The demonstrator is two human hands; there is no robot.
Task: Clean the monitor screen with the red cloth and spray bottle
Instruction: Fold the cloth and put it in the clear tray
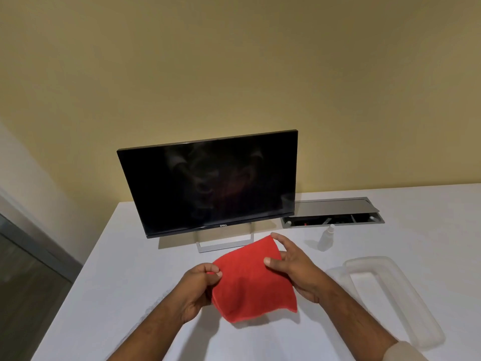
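Note:
A red cloth hangs spread between both hands above the white table, just in front of the monitor. My left hand pinches its left edge. My right hand holds its upper right edge, thumb on top and fingers behind. The black monitor stands on a silver stand, its screen dark and facing me. A small white spray bottle stands upright on the table to the right of the monitor's base, beyond my right hand and untouched.
An open grey cable box is set into the table behind the bottle. A translucent plastic tray lies at the right. A yellow wall rises behind the table. The table's left edge drops off near a dark glass panel.

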